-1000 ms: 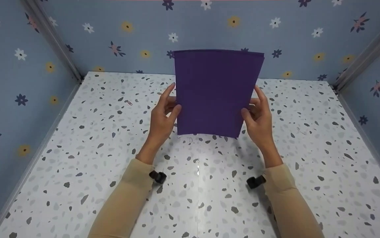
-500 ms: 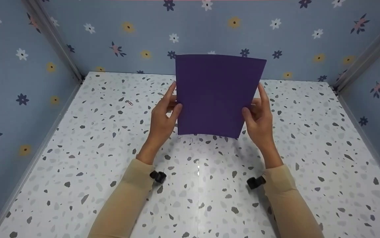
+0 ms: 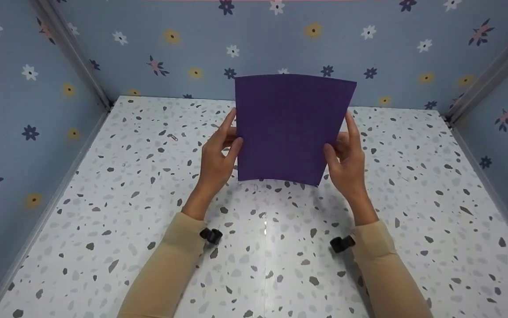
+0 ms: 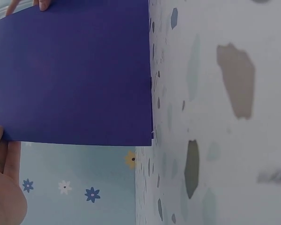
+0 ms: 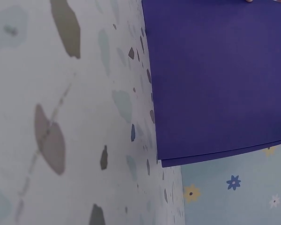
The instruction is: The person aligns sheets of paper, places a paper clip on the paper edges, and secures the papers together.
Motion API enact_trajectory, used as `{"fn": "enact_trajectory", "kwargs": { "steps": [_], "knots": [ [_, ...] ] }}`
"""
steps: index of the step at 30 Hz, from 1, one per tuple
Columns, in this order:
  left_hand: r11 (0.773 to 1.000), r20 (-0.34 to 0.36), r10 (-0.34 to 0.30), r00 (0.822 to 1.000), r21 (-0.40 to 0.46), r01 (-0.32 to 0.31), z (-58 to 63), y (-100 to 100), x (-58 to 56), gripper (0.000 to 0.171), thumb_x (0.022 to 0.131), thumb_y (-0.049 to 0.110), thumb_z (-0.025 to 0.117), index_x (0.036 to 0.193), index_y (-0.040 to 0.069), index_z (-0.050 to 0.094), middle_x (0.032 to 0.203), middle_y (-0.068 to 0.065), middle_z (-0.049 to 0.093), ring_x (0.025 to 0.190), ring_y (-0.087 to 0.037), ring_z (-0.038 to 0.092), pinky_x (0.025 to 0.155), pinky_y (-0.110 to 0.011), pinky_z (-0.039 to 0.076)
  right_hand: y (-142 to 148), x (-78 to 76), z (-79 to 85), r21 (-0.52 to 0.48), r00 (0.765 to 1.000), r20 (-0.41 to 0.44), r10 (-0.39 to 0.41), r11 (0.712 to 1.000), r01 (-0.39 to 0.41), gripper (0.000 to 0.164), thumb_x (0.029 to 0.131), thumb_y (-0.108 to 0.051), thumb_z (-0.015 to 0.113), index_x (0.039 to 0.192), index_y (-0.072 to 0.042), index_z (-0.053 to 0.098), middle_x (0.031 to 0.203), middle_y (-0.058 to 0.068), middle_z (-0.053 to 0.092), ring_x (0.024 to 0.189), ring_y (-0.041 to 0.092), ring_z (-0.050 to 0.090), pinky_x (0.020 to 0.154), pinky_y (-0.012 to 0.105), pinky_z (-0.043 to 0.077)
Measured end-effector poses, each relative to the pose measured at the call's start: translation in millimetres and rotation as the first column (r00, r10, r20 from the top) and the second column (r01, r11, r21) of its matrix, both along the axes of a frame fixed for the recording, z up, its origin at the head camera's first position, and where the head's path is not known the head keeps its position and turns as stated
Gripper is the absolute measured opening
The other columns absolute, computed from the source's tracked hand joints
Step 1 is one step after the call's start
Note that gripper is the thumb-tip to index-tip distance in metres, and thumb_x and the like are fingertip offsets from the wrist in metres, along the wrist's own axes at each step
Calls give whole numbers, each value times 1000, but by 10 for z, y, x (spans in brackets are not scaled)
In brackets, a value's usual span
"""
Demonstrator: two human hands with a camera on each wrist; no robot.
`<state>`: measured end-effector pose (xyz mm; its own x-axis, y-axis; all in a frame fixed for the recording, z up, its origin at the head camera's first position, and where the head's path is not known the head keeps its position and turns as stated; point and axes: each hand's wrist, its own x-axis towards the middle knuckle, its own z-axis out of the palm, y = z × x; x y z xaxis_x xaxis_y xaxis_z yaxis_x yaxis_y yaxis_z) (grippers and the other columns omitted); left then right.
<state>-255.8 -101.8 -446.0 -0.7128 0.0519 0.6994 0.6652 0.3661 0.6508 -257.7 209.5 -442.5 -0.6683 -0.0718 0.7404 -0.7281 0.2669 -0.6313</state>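
Observation:
Purple sheets of paper (image 3: 287, 128) are held up, slightly bowed, between both hands. In the right wrist view, a second layer of the purple sheets (image 5: 215, 84) shows along the side edge. The left hand (image 3: 216, 159) grips the left edge, thumb in front and other fingers partly hidden behind. On the right edge, the right hand (image 3: 347, 160) pinches the sheets in the same way. Their lower edge is close to the table in the left wrist view, where the purple sheets (image 4: 79, 79) fill the upper left; I cannot tell whether they touch it.
A small red paper clip (image 3: 174, 138) lies on the speckled white table (image 3: 262, 256), left of the hands. Blue flowered panels stand behind the table (image 3: 271, 26) and at both sides. Black wrist cameras sit at both cuffs.
The sheets' top edge has come down a little, and the doubled line seen along it has become a single edge. Both hands stay nearly where they were.

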Motion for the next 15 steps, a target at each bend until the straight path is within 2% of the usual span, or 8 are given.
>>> {"fn": "enact_trajectory", "kwargs": {
  "steps": [15],
  "knots": [
    [1000, -108, 11, 994, 21, -9, 19, 10, -10, 57, 109, 9, 61, 163, 18, 45, 109, -9, 72, 99, -20, 69, 88, -29, 58, 6, 23, 41, -15, 1000, 2, -18, 1000, 18, 73, 103, 9, 59, 167, -3, 26, 107, 13, 69, 85, 21, 65, 73, 23, 53]
  ]
}}
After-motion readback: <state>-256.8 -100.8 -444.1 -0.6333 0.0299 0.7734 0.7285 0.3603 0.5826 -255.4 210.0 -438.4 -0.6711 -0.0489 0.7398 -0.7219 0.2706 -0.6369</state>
